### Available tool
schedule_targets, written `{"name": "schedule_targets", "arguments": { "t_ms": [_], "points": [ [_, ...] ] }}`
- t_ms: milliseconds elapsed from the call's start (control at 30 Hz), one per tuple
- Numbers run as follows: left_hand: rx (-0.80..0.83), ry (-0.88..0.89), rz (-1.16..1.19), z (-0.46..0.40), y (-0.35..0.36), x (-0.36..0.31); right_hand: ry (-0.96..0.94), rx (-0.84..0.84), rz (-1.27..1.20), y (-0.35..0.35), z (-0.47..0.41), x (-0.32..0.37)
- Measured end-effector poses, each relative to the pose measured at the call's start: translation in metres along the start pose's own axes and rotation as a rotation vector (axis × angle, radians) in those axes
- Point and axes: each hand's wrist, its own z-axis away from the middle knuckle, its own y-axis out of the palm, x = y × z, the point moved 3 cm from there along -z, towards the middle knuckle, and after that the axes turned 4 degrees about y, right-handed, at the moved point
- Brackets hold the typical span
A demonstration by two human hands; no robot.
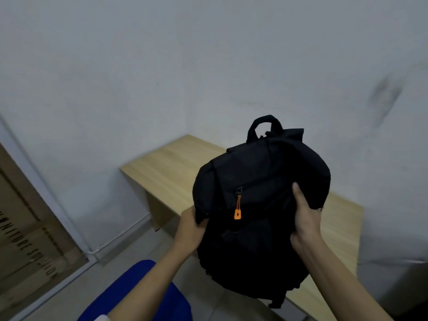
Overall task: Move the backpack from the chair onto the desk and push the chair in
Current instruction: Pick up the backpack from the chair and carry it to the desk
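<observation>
Black backpack (259, 205) upright, held above the tabletop (166, 172) near its front edge, left hand (190, 230) and right hand (305, 221) clamped on its sides, blue chair (139, 295) below.

You face a pale grey wall (139, 54) meeting another at a corner, with a dark smudge (384, 98) on the right one. Cardboard boxes (27, 223) lean at your left. The tiled floor (111, 269) looks dim under flat light.
</observation>
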Motion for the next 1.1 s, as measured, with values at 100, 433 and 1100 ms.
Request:
{"name": "schedule_targets", "arguments": {
  "t_ms": [100,433,1100],
  "points": [
    [0.001,0.028,0.003,-0.014,0.01,-0.008,0.012,-0.017,-0.008,-0.006,-0.019,0.002],
    [-0.11,0.053,-0.048,-0.086,0.007,0.002,0.058,-0.021,-0.021,0.014,-0.074,-0.02],
    [-0.086,-0.153,-0.263,-0.409,-0.043,0.192,0.311,0.03,0.197,0.232,-0.33,-0.17]
  ]
}}
